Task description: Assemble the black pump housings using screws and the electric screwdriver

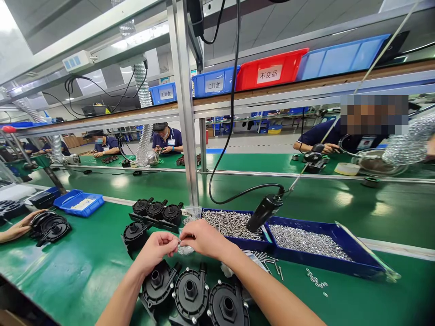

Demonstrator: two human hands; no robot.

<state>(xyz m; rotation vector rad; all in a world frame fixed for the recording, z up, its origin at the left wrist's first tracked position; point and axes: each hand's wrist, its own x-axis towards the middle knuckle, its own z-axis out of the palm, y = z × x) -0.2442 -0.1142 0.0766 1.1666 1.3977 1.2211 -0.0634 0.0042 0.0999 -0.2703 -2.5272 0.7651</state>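
My left hand (158, 249) and my right hand (204, 238) meet fingertip to fingertip. Both are pinched closed around something tiny that I cannot make out. Just below them sit black round pump housings, the left one (157, 283), the middle one (190, 294) and the right one (228, 308), each with a central spout. Small shiny nuts or screw heads show around the middle and right housings' rims. Behind my fingers lies a clear plastic bag (186, 249), partly covered by them. Farther back, more black housings (156, 209) stand in a row.
A blue bin of screws (231, 224) and a blue bin of nuts (306, 242) stand right of centre. Loose screws (270, 260) and nuts (316, 278) lie in front. A black electric screwdriver (265, 213) hangs above. At left, another person's hand (22, 227) touches a black housing (50, 227).
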